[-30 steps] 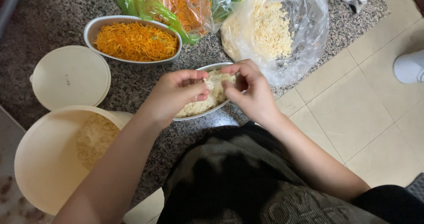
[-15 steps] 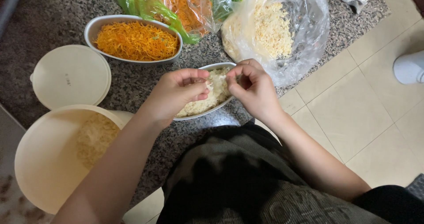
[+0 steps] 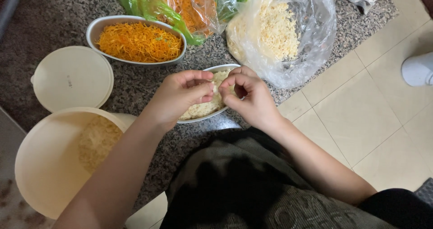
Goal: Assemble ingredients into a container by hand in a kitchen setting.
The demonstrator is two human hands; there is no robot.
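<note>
A small oval white bowl (image 3: 215,68) of pale shredded food (image 3: 204,108) sits on the speckled stone surface (image 3: 45,17) in front of me. My left hand (image 3: 178,96) and my right hand (image 3: 252,98) hover over it, fingers curled and fingertips meeting. They pinch a small bit of the pale food between them, mostly hidden by the fingers.
An oval dish (image 3: 97,26) of orange shreds lies behind the bowl. A clear bag of pale crumbs (image 3: 279,30) and a green-orange bag (image 3: 180,3) lie at the back. A round cream lid (image 3: 72,78) and a big cream tub (image 3: 40,166) stand left. Tiled floor (image 3: 361,120) and a white shoe (image 3: 417,69) lie right.
Both hands stay over the bowl. The fingertips have shifted slightly as they work the pinched bit; nothing else has moved.
</note>
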